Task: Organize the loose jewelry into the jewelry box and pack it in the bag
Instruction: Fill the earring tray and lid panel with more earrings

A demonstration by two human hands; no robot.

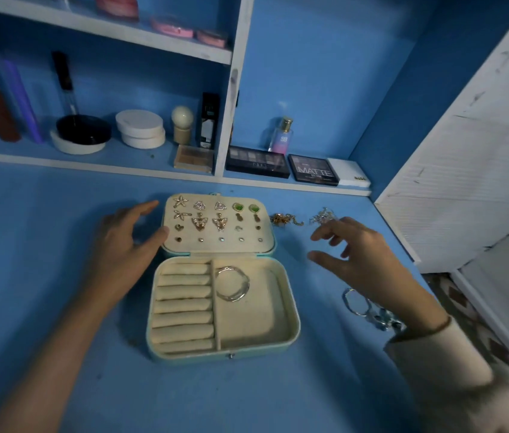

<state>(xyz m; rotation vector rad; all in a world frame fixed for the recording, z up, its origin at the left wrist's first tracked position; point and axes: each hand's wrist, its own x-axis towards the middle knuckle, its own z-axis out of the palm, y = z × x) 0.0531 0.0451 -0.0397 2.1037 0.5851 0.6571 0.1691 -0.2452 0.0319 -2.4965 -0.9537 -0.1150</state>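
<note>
A teal jewelry box (290, 320) lies open on the blue tabletop. Its flat lid panel (265, 242) carries several earrings. One silver bangle (232, 283) lies in the box's larger compartment, beside empty ring rolls. My left hand (128, 242) is open, its thumb touching the lid's left edge. Right of the box my right hand (359, 251) hovers open, fingers spread, holding nothing. Beyond its fingertips lie a gold chain (284, 219) and a silver chain (323, 215). More silver bangles and pieces (368, 307) lie under my right wrist. No bag is visible.
A shelf at the back holds makeup palettes (258, 162), a perfume bottle (282, 135), round compacts (141, 128) and bottles. A white panel (465, 170) closes off the right side, and the tabletop's right edge runs just past the loose bangles.
</note>
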